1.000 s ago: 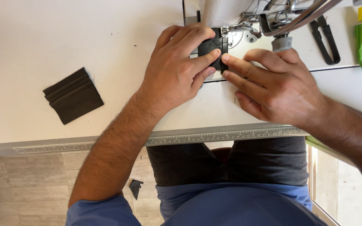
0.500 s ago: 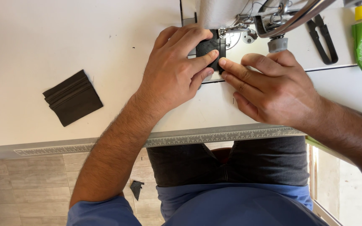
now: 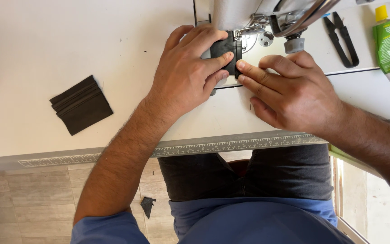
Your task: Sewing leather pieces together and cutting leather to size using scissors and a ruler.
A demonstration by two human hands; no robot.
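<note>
Black fabric piece (image 3: pixel 224 52) sits at the top centre of the frame, flat on the white table (image 3: pixel 68 45), right under the sewing machine head (image 3: pixel 249 13). I see my left hand (image 3: pixel 188 74) lying palm down over its left part, fingers stretched out and pressing on it rather than gripping. My right hand (image 3: pixel 290 92) comes in from the right, also flat and spread, with its fingertips (image 3: pixel 241 65) touching the right edge of the cloth. Neither hand is closed around anything. Well apart, at the left of the frame, lies a stack of dark fabric pieces (image 3: pixel 81 105). At the upper right I see black thread snips (image 3: pixel 341 38) and, beside them, a green tube (image 3: pixel 388 43).
</note>
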